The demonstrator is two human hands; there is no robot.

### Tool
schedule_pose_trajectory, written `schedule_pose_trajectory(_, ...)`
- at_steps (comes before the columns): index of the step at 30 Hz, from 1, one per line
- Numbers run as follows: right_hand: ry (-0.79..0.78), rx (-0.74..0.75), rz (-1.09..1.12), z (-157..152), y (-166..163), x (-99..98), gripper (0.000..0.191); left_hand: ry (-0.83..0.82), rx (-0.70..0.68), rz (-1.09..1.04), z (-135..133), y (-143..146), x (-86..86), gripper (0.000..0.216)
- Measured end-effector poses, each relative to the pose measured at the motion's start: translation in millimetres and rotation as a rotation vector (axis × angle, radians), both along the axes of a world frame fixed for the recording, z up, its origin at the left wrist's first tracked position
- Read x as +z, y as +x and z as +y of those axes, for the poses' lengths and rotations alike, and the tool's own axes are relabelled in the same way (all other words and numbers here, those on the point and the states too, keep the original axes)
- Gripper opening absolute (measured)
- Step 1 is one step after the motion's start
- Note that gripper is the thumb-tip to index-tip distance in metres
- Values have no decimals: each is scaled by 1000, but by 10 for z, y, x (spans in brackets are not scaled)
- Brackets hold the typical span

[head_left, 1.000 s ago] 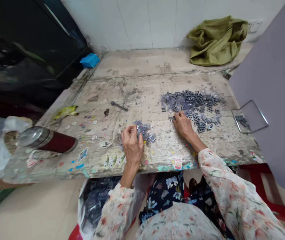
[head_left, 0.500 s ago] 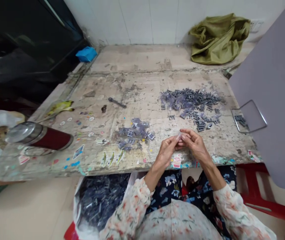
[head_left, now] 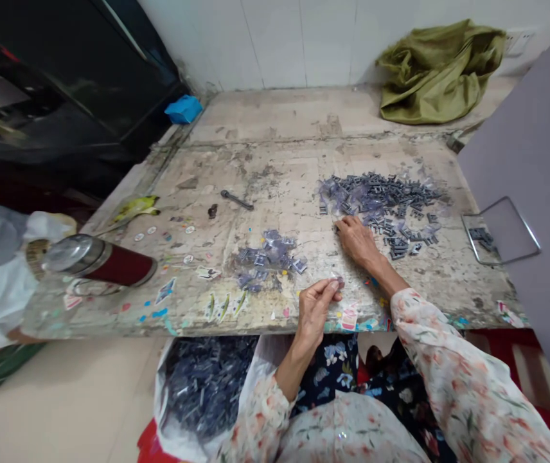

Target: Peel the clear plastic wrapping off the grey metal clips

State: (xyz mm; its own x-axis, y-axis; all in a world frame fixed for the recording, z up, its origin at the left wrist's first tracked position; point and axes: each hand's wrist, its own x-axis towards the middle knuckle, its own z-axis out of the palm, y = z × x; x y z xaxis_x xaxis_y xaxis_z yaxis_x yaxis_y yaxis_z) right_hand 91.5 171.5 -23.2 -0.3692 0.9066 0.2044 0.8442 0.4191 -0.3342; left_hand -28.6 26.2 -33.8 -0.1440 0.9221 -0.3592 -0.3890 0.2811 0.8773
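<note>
My left hand (head_left: pixel 317 302) hovers near the front edge of the worn table (head_left: pixel 284 167), fingers pinched on a small clear piece. My right hand (head_left: pixel 356 239) reaches forward, fingertips touching the near edge of a large pile of small grey parts and clear bags (head_left: pixel 381 202). A smaller heap of bagged parts (head_left: pixel 268 258) lies just left of my left hand. Whether the right fingers grip a part is hidden.
A dark red flask (head_left: pixel 106 263) lies at the table's left front. A small metal tool (head_left: pixel 236 200), a blue object (head_left: pixel 184 108) and an olive cloth (head_left: pixel 439 67) sit further back. A wire-rimmed tray (head_left: pixel 499 231) is right. A bag of grey parts (head_left: pixel 205 386) stands below.
My hands, joined at the front edge half a second ago, have parted. The right has reached out to the big pile; the left stays near the edge, still pinching.
</note>
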Motion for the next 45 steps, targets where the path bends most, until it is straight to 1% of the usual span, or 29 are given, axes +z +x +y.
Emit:
schedule_pose_trajectory(2,-24,-4,-87,16,-51,-17,29,-11,13,7,-45,-48,22,26)
schedule_pose_trajectory(3,-27,-25,-89,-16,-33,-17,28,-14,19,1,-66,-70,32,25)
schedule_pose_trajectory(5,-43,-99,-25,-143,92,-10,26,-19,18,-12,-103,-98,48,25)
schedule_pose_trajectory(8,-129,-260,144,-459,428,-20,31,-22,-12,-12,-148,-77,61,25)
schedule_pose_trajectory(11,-188,-436,278,-865,751,-83,33,-18,-65,-10,-179,19,60,23)
schedule_pose_trajectory(13,-281,-480,394,-1139,880,-132,38,-6,-110,-12,-194,98,56,23)
schedule_pose_trajectory(15,-371,-454,475,-1375,942,-156,41,5,-146,-9,-207,165,53,23)
schedule_pose_trajectory(16,-372,-440,469,-1467,959,-154,40,6,-157,-8,-212,191,52,23)
schedule_pose_trajectory(17,-329,-427,434,-1541,973,-144,38,2,-165,-8,-217,210,50,23)
schedule_pose_trajectory(19,-161,-376,305,-1627,1001,-115,34,-7,-176,-21,-226,231,44,23)
schedule_pose_trajectory(21,-4,-266,178,-1649,1034,-101,31,-21,-185,-49,-236,237,37,23)
schedule_pose_trajectory(22,44,-193,128,-1644,1050,-107,30,-37,-188,-66,-241,238,35,23)
schedule_pose_trajectory(24,83,-74,46,-1623,1071,-147,28,-82,-196,-99,-252,239,36,23)
schedule_pose_trajectory(26,104,-21,12,-1607,1074,-207,26,-123,-209,-144,-264,241,48,24)
schedule_pose_trajectory(28,130,-22,49,-1610,1058,-257,24,-138,-219,-208,-276,241,67,24)
schedule_pose_trajectory(30,157,-43,167,-1641,1018,-268,22,-141,-222,-266,-285,237,89,23)
schedule_pose_trajectory(33,196,-71,379,-1745,911,-189,22,-146,-231,-291,-292,232,124,23)
schedule_pose_trajectory(35,220,-60,453,-1841,815,-97,25,-144,-239,-287,-296,238,149,23)
schedule_pose_trajectory(38,247,19,478,-1971,677,23,35,-126,-232,-273,-308,270,188,23)
schedule_pose_trajectory(40,262,59,474,-2020,612,62,41,-111,-222,-263,-323,297,212,23)
schedule_pose_trajectory(45,336,62,434,-2036,557,45,50,-39,-226,-195,-362,323,264,25)
